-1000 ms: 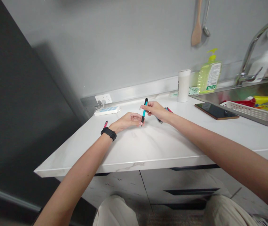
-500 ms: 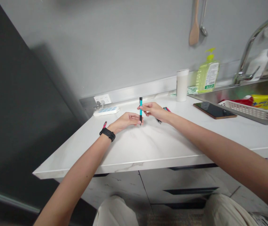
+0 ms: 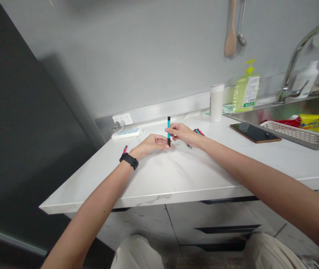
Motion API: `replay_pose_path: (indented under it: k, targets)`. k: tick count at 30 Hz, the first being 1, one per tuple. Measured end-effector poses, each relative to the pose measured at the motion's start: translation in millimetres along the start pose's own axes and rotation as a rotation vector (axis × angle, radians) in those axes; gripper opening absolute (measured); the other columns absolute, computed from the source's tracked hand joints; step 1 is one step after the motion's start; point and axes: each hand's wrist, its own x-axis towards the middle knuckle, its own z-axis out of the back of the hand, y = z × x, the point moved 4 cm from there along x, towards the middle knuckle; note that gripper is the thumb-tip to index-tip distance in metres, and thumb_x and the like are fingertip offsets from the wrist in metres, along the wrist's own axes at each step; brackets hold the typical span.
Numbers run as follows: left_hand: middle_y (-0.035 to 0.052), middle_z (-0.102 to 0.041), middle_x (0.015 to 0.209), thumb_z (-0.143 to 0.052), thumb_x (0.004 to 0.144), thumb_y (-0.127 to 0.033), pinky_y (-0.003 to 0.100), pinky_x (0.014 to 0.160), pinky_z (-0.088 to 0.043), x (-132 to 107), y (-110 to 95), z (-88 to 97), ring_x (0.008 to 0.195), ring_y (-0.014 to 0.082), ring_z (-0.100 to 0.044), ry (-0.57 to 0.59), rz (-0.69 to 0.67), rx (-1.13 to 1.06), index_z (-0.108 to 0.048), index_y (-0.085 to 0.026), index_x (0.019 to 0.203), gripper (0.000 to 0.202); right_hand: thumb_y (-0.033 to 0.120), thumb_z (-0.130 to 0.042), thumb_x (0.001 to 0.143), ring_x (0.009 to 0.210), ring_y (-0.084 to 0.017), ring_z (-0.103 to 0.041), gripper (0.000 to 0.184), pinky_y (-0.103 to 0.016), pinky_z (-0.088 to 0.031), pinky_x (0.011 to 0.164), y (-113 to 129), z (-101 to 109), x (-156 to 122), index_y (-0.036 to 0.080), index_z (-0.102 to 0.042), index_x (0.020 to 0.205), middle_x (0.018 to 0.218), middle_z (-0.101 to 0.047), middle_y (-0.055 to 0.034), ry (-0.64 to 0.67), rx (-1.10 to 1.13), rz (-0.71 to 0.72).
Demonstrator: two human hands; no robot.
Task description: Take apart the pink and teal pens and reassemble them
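Note:
Between my two hands a blue-and-black pen [image 3: 169, 130] stands upright over the white countertop [image 3: 173, 172]. My right hand [image 3: 182, 131] pinches the pen's blue barrel with thumb and fingertips. Lower down, my left hand [image 3: 155, 142] has its fingers closed around the black bottom end; the tip is small and partly hidden. A pink-and-black pen [image 3: 125, 149] lies behind my left wrist, which wears a black watch [image 3: 129, 160]. Several more pens [image 3: 199, 132] lie behind my right hand and wrist, partly covered.
A power strip [image 3: 127, 133] lies below a wall outlet [image 3: 122, 118]. To the right are a white cylindrical container [image 3: 217, 103], a yellow-green pump bottle [image 3: 246, 90], and a phone [image 3: 254, 132] beside the sink [image 3: 240, 115]. A white perforated basket [image 3: 296, 133] sits at the sink.
The pen appears turned about its length: the clip seen near its top before no longer shows. Both hands and the pen sit very slightly further right in view.

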Motion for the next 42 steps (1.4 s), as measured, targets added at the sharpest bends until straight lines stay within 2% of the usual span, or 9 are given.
replay_pose_path:
  k: [4, 8, 9, 12, 15, 20, 25, 29, 42]
  targets:
    - [0.0092, -0.068, 0.093, -0.073, 0.068, -0.036, 0.030, 0.075, -0.044, 0, -1, 3.0, 0.080, 0.0165, -0.060, -0.054, -0.033, 0.174, -0.067, -0.014, 0.096, 0.036, 0.049, -0.072, 0.067, 0.055, -0.007, -0.044, 0.037, -0.021, -0.038, 0.052, 2, 3, -1, 0.017, -0.055, 0.069, 0.062, -0.050, 0.0032, -0.038, 0.036, -0.010]
    - [0.0057, -0.062, 0.085, -0.066, 0.072, -0.043, 0.027, 0.072, -0.040, -2, -4, 16.4, 0.076, 0.0164, -0.055, -0.231, -0.160, 0.714, -0.065, -0.016, 0.085, 0.030, 0.041, -0.065, 0.075, 0.065, -0.009, -0.050, 0.025, -0.019, -0.038, 0.052, 3, 13, 1, 0.016, -0.059, 0.078, 0.077, -0.057, -0.0013, -0.149, 0.046, -0.031]
    - [0.0048, -0.060, 0.080, -0.062, 0.075, -0.044, 0.027, 0.070, -0.038, -3, -3, 19.2, 0.072, 0.0157, -0.052, -0.228, -0.163, 0.819, -0.064, -0.016, 0.079, 0.028, 0.037, -0.063, 0.077, 0.065, -0.009, -0.051, 0.021, -0.018, -0.038, 0.051, 3, 16, 2, 0.017, -0.059, 0.082, 0.079, -0.057, -0.0015, -0.187, 0.050, -0.045]
    - [0.0006, -0.050, 0.060, -0.046, 0.084, -0.042, 0.027, 0.059, -0.030, -3, 9, 22.8, 0.057, 0.0122, -0.040, -0.009, -0.082, 0.949, -0.054, -0.016, 0.061, 0.036, 0.025, -0.055, 0.082, 0.064, -0.009, -0.053, 0.020, -0.018, -0.040, 0.051, 1, 27, 2, 0.019, -0.051, 0.100, 0.078, -0.057, 0.0003, -0.336, 0.053, -0.104]
    - [-0.0026, -0.039, 0.052, -0.043, 0.084, -0.039, 0.027, 0.054, -0.024, -5, 21, 24.1, 0.052, 0.0105, -0.033, 0.187, 0.059, 0.970, -0.046, -0.017, 0.054, 0.037, 0.017, -0.051, 0.081, 0.062, -0.010, -0.054, 0.024, -0.020, -0.042, 0.051, -7, 34, 0, 0.020, -0.044, 0.104, 0.077, -0.058, 0.0009, -0.411, -0.015, -0.222]
    - [-0.0025, -0.039, 0.053, -0.043, 0.081, -0.037, 0.027, 0.055, -0.024, -6, 21, 22.5, 0.053, 0.0106, -0.034, 0.218, 0.086, 0.975, -0.045, -0.017, 0.055, 0.033, 0.012, -0.054, 0.073, 0.064, -0.012, -0.056, 0.031, -0.020, -0.041, 0.051, -26, 33, 1, 0.017, -0.048, 0.103, 0.081, -0.063, -0.0038, -0.269, -0.273, -0.360]
    - [-0.0020, -0.042, 0.054, -0.043, 0.080, -0.036, 0.026, 0.055, -0.025, -7, 15, 18.5, 0.053, 0.0103, -0.034, 0.227, 0.082, 0.967, -0.047, -0.016, 0.056, 0.031, 0.017, -0.058, 0.072, 0.082, -0.018, -0.062, 0.052, -0.025, -0.047, 0.070, -26, 32, 2, 0.013, -0.050, 0.123, 0.092, -0.069, -0.0079, -0.188, -0.731, -0.282]
    - [-0.0017, -0.044, 0.054, -0.043, 0.080, -0.034, 0.025, 0.055, -0.026, -8, 14, 17.0, 0.054, 0.0102, -0.035, 0.226, 0.079, 0.992, -0.048, -0.016, 0.056, 0.030, 0.016, -0.057, 0.072, 0.096, -0.020, -0.062, 0.050, -0.025, -0.044, 0.084, -23, 30, 2, 0.011, -0.057, 0.122, 0.103, -0.069, -0.0097, -0.103, -1.040, -0.205]
    - [-0.0012, -0.046, 0.054, -0.043, 0.080, -0.037, 0.026, 0.055, -0.025, -6, 22, 21.2, 0.054, 0.0103, -0.036, 0.209, 0.051, 1.010, -0.052, -0.015, 0.058, 0.032, 0.014, -0.060, 0.075, 0.084, -0.016, -0.065, 0.022, -0.022, -0.046, 0.077, -20, 35, 0, 0.014, -0.069, 0.095, 0.092, -0.072, -0.0066, -0.165, -1.134, -0.152]
